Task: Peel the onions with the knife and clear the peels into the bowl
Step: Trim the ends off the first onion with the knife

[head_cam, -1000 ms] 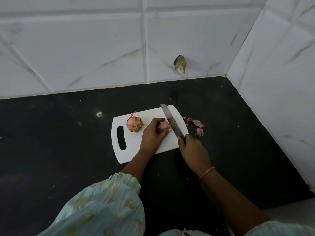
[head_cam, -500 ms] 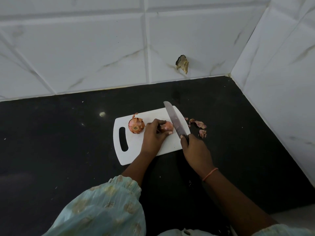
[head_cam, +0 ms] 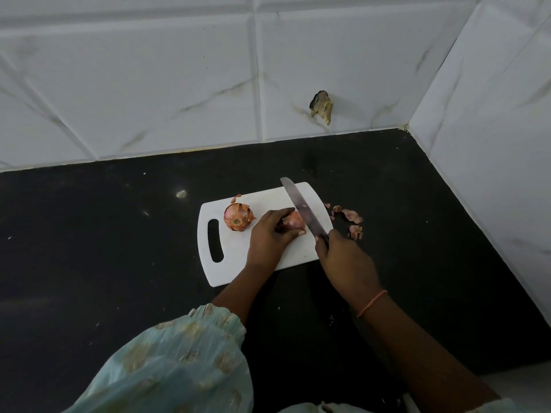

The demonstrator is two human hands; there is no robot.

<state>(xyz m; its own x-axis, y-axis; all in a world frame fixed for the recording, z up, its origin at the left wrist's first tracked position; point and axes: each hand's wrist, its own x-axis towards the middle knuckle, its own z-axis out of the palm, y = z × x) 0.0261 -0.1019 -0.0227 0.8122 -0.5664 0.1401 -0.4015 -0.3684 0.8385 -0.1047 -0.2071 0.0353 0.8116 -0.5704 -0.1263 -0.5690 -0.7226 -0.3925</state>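
A white cutting board (head_cam: 238,263) lies on the black counter. My left hand (head_cam: 268,236) pins a small pinkish onion (head_cam: 293,220) down on the board. My right hand (head_cam: 343,257) grips the handle of a knife (head_cam: 301,205), whose blade rests against the right side of that onion and points toward the wall. A second onion (head_cam: 237,217) with loose orange skin sits on the board to the left, untouched. No bowl is in view.
Several onion peels (head_cam: 350,220) lie on the black counter (head_cam: 104,248) just right of the board. White tiled walls close the back and right side. A brownish scrap (head_cam: 322,107) sticks to the back wall.
Both hands stay on the onion and knife. The blade has shifted only slightly against the onion. The camera has tilted a little.
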